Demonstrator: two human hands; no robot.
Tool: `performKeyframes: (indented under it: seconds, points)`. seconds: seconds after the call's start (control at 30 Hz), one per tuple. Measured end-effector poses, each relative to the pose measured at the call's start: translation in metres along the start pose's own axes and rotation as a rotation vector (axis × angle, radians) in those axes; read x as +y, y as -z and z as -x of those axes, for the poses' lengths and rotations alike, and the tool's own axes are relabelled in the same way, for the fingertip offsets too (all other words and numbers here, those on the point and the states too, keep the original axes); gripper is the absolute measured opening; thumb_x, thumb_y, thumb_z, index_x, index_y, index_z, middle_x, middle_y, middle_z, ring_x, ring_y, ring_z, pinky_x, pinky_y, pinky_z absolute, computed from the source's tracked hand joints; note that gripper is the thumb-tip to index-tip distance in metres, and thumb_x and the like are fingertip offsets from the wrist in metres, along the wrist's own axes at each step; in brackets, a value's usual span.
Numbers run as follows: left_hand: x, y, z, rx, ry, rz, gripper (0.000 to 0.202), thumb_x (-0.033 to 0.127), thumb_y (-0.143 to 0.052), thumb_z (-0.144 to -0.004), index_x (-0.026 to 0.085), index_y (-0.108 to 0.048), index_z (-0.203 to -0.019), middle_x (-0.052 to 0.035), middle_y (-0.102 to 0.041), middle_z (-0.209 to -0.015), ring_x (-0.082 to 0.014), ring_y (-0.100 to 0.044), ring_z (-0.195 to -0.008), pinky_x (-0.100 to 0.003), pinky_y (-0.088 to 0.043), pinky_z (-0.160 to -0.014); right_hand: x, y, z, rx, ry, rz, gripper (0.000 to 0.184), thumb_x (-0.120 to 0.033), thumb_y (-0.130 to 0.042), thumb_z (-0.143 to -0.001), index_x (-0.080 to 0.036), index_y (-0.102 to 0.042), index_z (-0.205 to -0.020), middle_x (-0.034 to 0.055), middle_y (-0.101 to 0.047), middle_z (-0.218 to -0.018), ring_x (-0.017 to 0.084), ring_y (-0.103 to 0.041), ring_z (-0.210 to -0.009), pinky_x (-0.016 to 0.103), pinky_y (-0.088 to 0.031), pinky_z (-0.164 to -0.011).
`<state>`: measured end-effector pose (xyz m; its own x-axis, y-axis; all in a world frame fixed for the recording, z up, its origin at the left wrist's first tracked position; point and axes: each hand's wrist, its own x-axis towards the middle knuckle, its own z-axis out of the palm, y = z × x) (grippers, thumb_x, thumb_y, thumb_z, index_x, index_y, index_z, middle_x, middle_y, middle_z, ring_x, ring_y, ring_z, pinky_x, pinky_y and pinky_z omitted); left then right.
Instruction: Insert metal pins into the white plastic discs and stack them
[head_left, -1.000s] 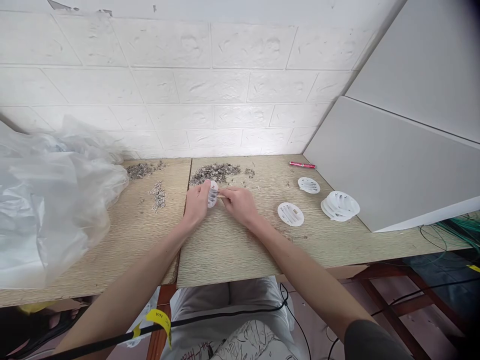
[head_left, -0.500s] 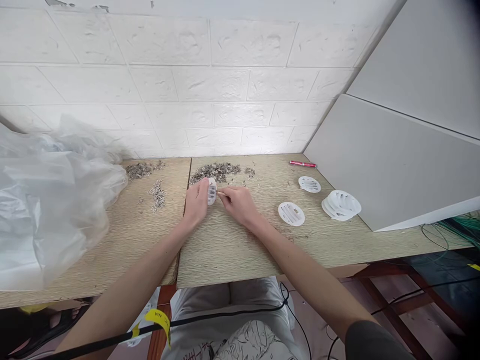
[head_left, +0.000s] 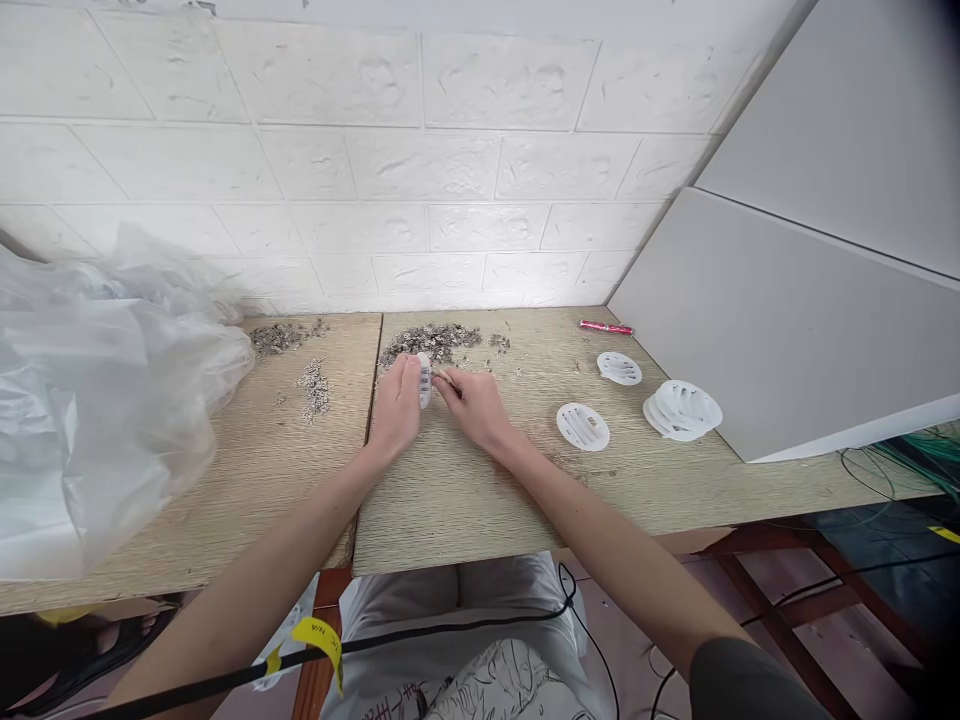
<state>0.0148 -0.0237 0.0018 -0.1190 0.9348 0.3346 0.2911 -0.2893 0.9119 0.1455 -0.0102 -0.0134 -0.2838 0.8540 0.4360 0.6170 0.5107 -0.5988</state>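
My left hand (head_left: 398, 402) is closed on a round white slotted disc (head_left: 425, 381), holding it on edge above the table. The fingers of my right hand (head_left: 474, 405) are pinched close to the disc's right face; what they hold is too small to make out. Just behind both hands lies a pile of small metal pieces (head_left: 442, 340). To the right, one slotted disc (head_left: 583, 427) lies flat, another slotted disc (head_left: 619, 368) rests farther back, and a stack of discs (head_left: 682, 410) stands near the grey panel.
A large translucent plastic bag (head_left: 97, 400) covers the table's left side. Beside it are a dark metal heap (head_left: 277, 339) and a lighter metal heap (head_left: 313, 390). A red pen-like object (head_left: 606, 327) lies by the grey panel (head_left: 795, 300). A black cable (head_left: 450, 632) crosses my lap.
The disc in my left hand has turned more edge-on, and that hand has shifted slightly right. My right fingers stay close to the disc. The other things lie as before.
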Motion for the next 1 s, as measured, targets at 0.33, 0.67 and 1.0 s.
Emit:
performKeyframes:
  seconds: [0.33,0.67,1.0]
  points:
    - [-0.0001,-0.0006,-0.0003,-0.013,0.063,0.023,0.035,0.040,-0.037,-0.096,0.020,-0.049,-0.070,-0.0020,-0.051,-0.072,-0.0155,-0.046,-0.065,-0.028,-0.036,-0.063,-0.0031,0.0012,-0.0001,-0.012,-0.016,0.018,0.031,-0.022,-0.046,-0.094,-0.016,-0.049,-0.064,-0.0024,-0.049,-0.058,0.009,-0.039,-0.054,0.022,-0.027,-0.057]
    - [0.0021,-0.0001,0.0005,-0.051,0.079,0.018,0.040,0.045,-0.037,-0.095,0.020,-0.046,-0.066,-0.0013,-0.049,-0.067,-0.0147,-0.044,-0.062,-0.028,-0.033,-0.058,-0.0043,0.0056,0.0014,-0.067,-0.025,0.082,0.037,-0.023,-0.048,-0.095,-0.016,-0.048,-0.059,-0.0015,-0.050,-0.055,0.010,-0.037,-0.051,0.023,-0.025,-0.055]
    - [-0.0046,-0.0023,0.0002,-0.015,0.086,0.015,0.039,0.044,-0.039,-0.094,0.020,-0.048,-0.065,-0.0018,-0.052,-0.068,-0.0154,-0.047,-0.062,-0.028,-0.035,-0.059,-0.0009,0.0017,0.0025,-0.115,0.038,0.210,0.031,-0.021,-0.047,-0.096,-0.014,-0.061,-0.069,0.0016,-0.058,-0.058,0.011,-0.044,-0.052,0.024,-0.026,-0.057]
